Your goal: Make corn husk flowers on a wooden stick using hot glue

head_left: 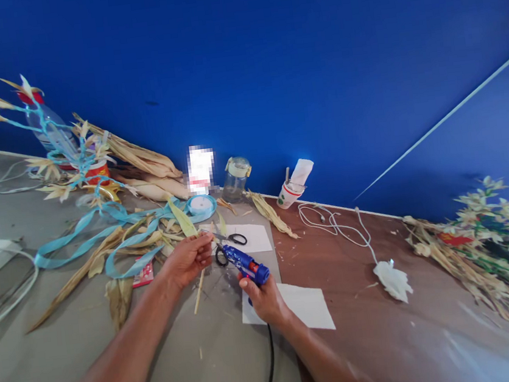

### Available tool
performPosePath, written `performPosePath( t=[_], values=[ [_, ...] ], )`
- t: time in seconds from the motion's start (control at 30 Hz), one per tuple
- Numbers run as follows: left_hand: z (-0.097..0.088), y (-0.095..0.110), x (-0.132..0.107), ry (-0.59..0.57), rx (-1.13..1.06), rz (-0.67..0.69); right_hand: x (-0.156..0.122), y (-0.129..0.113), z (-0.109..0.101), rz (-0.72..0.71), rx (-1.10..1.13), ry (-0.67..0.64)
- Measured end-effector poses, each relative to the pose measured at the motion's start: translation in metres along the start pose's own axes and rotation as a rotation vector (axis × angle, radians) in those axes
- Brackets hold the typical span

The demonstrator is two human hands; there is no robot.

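My right hand (264,297) is wrapped round the handle of a blue hot glue gun (244,262), whose nose points up and left. A black cord (271,367) runs down from it to the front edge. My left hand (192,258) is closed in a pinch just left of the glue gun's tip; what the fingers hold is too small to make out. Just below that hand shows a thin pale strip (198,292). Black-handled scissors (238,239) lie beside the glue gun's nose, partly over a white paper sheet (260,237). Another white sheet (306,304) lies under my right hand.
Light blue ribbon (71,239) and dried corn husks (92,258) spread across the left. Behind them stand husk flowers on blue stems (45,126), a bottle (48,132) and a clear jar (237,180). A cup (289,193), white cable (346,229) and flower bunch (494,237) are rightward.
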State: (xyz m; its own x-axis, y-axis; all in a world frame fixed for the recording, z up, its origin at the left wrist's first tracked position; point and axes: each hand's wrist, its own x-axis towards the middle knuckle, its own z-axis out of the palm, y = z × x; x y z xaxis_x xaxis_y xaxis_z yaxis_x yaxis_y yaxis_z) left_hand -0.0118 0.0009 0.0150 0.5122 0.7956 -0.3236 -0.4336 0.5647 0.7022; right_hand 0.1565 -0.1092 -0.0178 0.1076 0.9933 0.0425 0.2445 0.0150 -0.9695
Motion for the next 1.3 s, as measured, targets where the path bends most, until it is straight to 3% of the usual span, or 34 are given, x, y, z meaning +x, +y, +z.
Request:
performPosePath(
  t=[0.13,0.47,1.3],
  values=[
    [-0.0038,0.0015,0.0007,-0.064,-0.082,-0.045,0.0001,0.0021,0.0,-0.004,0.004,0.016],
    [-0.0014,0.0,0.001,0.072,0.061,0.032,-0.0054,0.0078,0.0011,0.005,0.102,0.036],
    [0.0009,-0.0014,0.0001,0.039,0.049,0.003,-0.0041,0.0013,0.0024,-0.028,-0.018,0.014]
  ],
)
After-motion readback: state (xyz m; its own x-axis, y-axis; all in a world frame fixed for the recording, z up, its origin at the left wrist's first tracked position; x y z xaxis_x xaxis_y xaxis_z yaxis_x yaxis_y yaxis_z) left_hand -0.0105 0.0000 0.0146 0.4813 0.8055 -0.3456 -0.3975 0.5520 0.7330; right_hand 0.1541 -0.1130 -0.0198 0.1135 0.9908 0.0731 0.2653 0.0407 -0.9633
